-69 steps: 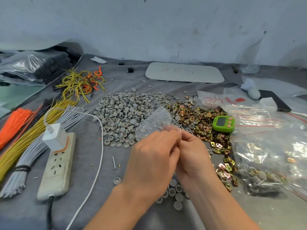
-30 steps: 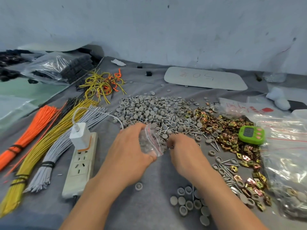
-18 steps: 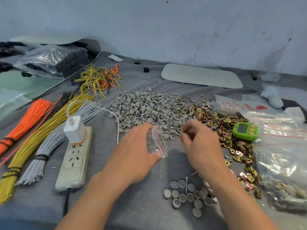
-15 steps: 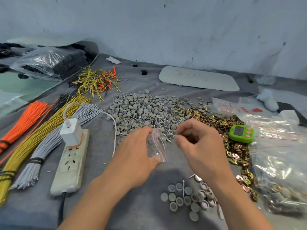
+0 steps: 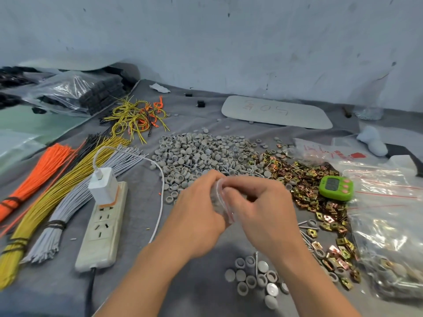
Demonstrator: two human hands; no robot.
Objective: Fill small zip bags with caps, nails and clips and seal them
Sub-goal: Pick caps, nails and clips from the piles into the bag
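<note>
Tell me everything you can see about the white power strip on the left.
The off-white plastic power strip lies flat on the grey cloth, running lengthwise away from the person. Several sockets face up. A white charger block with an orange base is plugged into its far end, and a white cable loops away from it. A black cord leaves its near end. The grey wire bundle lies close along its left side.
</note>
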